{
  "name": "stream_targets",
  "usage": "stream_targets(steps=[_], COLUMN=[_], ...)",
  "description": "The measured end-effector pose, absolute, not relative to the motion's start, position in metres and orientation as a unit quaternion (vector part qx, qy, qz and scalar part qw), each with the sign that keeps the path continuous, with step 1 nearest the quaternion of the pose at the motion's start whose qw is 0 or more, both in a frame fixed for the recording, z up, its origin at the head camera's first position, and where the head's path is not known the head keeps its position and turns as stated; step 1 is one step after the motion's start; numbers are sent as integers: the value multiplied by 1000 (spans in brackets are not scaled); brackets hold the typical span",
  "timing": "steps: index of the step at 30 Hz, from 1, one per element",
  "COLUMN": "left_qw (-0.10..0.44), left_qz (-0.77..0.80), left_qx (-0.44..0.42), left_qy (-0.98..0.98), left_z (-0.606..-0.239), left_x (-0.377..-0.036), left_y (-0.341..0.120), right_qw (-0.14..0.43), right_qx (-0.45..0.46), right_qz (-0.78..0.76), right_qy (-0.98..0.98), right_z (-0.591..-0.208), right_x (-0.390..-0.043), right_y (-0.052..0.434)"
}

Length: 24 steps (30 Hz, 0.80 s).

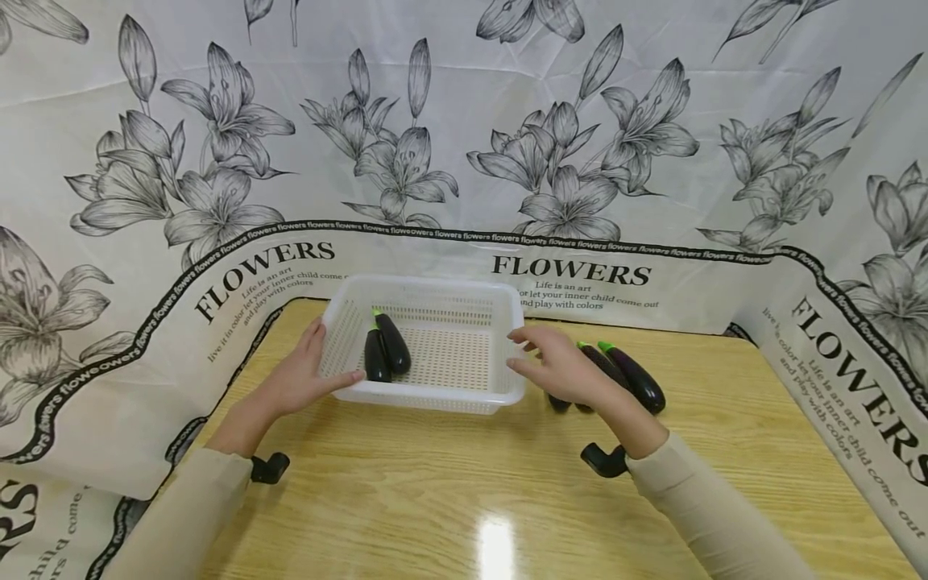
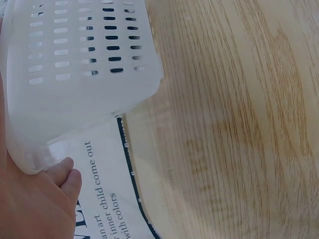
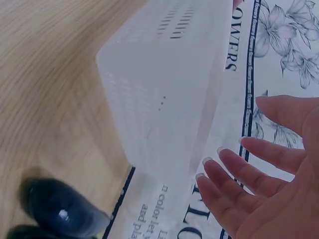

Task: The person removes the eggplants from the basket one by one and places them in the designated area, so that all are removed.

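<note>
The left hand (image 1: 293, 379) is gripping the white basket (image 1: 435, 395) at its left end, over the counter (image 1: 406, 483)! Across at the right end, the right hand (image 1: 554, 366) is holding its fingers spread wide, just beside the rim. Inside, two eggplants (image 1: 395, 346) are lying side by side toward the left, while more eggplants (image 1: 645, 387) are resting near the right forearm (image 1: 631, 419), partly hiding behind it.

- Basket (image 1: 435, 394) between the left hand (image 1: 299, 372) and right hand (image 1: 557, 365).
- Two eggplants (image 1: 393, 345) inside, nearer the left.
- Other eggplants (image 1: 640, 382) on the table (image 1: 406, 475), beside the right hand.
</note>
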<state>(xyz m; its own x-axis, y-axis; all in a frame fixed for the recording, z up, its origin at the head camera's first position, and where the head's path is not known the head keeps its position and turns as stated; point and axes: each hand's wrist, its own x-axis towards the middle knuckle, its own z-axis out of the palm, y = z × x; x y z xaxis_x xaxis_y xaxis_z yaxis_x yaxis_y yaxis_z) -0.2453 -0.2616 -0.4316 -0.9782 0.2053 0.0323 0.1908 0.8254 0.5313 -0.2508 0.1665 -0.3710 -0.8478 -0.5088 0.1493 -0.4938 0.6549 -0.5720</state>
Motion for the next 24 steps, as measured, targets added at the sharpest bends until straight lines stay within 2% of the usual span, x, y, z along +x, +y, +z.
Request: stream_targets(steps=[13,24], left_qw=[14,20], left_qz=[277,274], left_qx=[101,101], left_qy=[955,956], left_z=[-433,-433], left_x=[-246,-247], left_y=[-265,-264], right_qw=[46,89], right_qx=[-334,-344], right_qz=[-282,-284], right_qy=[898,890], right_z=[-365,-361], right_x=[-269,-287], right_y=[106,53])
